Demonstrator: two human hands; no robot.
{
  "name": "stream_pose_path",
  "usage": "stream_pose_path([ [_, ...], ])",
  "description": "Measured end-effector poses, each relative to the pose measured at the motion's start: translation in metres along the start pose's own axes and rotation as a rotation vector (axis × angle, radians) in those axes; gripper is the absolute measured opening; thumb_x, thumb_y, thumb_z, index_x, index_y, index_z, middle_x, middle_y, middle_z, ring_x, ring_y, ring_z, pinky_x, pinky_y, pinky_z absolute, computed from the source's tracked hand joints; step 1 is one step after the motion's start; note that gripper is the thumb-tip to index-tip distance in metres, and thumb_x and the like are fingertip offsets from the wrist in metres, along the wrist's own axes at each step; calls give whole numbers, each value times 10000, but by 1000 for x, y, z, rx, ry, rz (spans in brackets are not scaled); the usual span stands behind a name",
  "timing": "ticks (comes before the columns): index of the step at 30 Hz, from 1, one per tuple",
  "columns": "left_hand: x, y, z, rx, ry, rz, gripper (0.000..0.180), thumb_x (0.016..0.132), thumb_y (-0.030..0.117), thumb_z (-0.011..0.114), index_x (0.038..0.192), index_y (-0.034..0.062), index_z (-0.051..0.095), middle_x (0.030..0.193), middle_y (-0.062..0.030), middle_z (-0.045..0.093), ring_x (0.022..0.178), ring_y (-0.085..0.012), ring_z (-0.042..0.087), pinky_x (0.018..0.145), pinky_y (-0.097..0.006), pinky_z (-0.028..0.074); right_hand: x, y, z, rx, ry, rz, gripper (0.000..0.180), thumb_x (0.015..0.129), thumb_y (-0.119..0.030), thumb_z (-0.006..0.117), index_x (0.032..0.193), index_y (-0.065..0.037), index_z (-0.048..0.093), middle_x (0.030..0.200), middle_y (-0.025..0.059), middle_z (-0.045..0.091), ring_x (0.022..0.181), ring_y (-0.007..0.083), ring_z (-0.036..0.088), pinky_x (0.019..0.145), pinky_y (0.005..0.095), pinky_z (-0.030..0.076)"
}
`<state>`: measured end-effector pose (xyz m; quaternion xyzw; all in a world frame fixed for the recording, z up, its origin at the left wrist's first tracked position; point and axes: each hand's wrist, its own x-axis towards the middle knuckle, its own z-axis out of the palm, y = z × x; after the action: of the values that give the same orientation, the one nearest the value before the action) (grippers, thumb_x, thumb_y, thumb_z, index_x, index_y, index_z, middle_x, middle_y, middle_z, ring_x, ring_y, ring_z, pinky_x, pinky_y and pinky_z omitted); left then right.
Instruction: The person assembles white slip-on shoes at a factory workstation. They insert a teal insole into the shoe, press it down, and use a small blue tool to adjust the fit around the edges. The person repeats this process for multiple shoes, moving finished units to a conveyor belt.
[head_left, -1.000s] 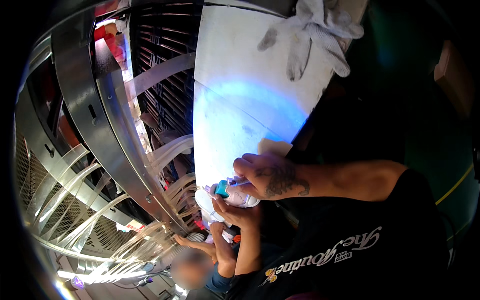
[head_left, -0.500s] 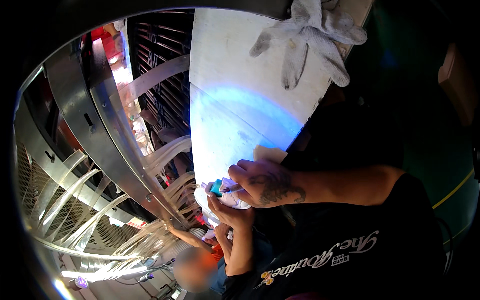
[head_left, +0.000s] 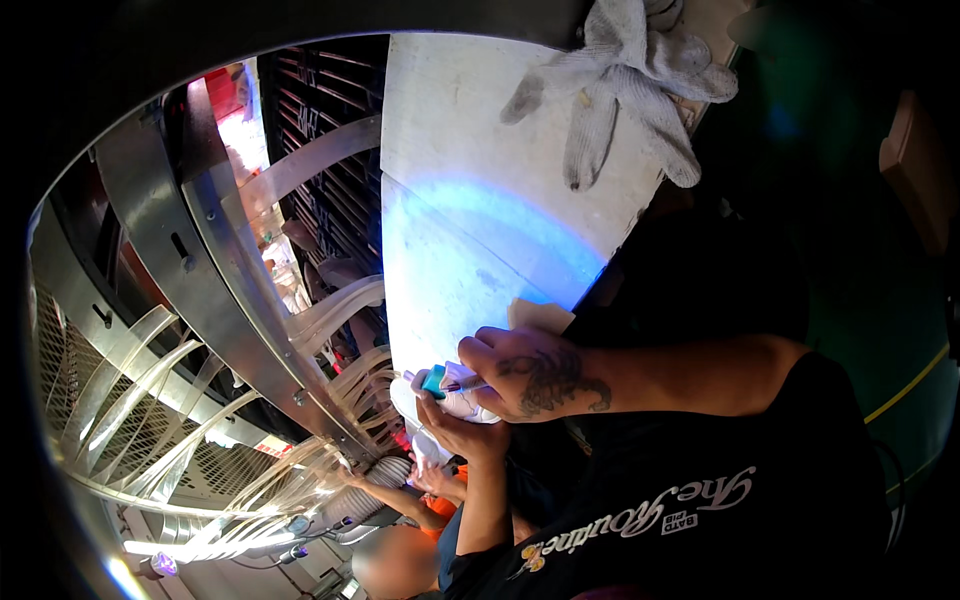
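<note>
Left hand (head_left: 466, 434) fingers clasp the white-and-teal piece (head_left: 434, 381), right hand (head_left: 520, 372) fingers pinch a thin tool (head_left: 467, 383) at it. Piece sits by tabletop's (head_left: 470, 120) left edge, beside clear strips (head_left: 365, 385); room runs up toward glove (head_left: 625, 95).

The teal-and-white piece (head_left: 434, 382) I hold looks like smooth plastic. The white worktop (head_left: 450, 110) is smooth, lightly scuffed; the far glove (head_left: 625, 88) is rough, matt knitted cloth. On my left, metal bands (head_left: 150, 202) shine dully beside glossy, clear plastic strips (head_left: 335, 310). Near right, my black shirt (head_left: 650, 450) is matt cloth.
</note>
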<state>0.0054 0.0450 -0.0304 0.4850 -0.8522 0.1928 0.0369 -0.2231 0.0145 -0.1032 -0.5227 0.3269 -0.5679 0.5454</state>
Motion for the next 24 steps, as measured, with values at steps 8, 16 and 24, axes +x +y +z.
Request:
stream_pose_path([
  [8, 0, -2, 2, -41, 15, -4, 1108, 794, 387, 961, 1608, -40, 343, 1487, -345, 542, 1337, -528, 574, 1106, -604, 490, 3, -1, -2, -3, -21, 31, 471, 883, -143, 834, 1233, 9, 557, 1109, 202, 687, 932, 402, 744, 751, 457, 602],
  [16, -6, -2, -2, -328, 41, -48, 1117, 781, 382, 1008, 1640, 54, 373, 1554, -318, 510, 1395, -495, 554, 1149, -582, 484, 1, 1, 9, -71, 69, 25, 395, 920, -235, 830, 1124, -18, 569, 995, 173, 685, 858, 398, 727, 734, 474, 581],
  [24, -11, -15, 8, -295, 143, -22, 1169, 659, 417, 1045, 1630, 117, 467, 1494, -342, 572, 1307, -524, 622, 1076, -578, 534, 7, -6, -1, 53, 16, 82, 348, 1035, -370, 725, 917, -45, 685, 859, 205, 715, 851, 382, 738, 741, 465, 566],
])
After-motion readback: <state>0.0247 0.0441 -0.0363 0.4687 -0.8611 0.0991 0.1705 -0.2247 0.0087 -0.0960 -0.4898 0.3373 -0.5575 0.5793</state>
